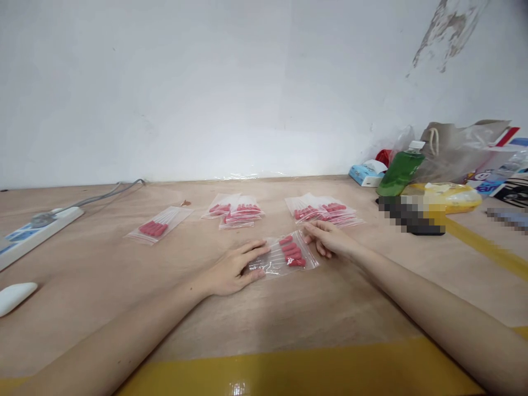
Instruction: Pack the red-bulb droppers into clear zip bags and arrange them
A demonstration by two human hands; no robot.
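A clear zip bag (270, 264) lies flat on the table in front of me, with several red-tipped white sticks (292, 252) inside. Its zip end points right. My left hand (237, 268) rests at the bag's left end, fingers apart and stretched over the plastic. At the upper right corner, my right hand (328, 237) has its fingers curled in a pinch at the zip edge. Beyond my hands are more filled bags: a single bag (154, 225) to the left, a small pile (241, 212) in the middle and another pile (324, 210) to the right.
A white power strip (66, 217) with a grey cable and a white rounded object (16, 297) are at the left. On the right stand a green bottle (401, 173), a blue tissue pack (366, 174), a yellow pack (457, 198) and plastic bags. Yellow tape (289, 366) crosses the front.
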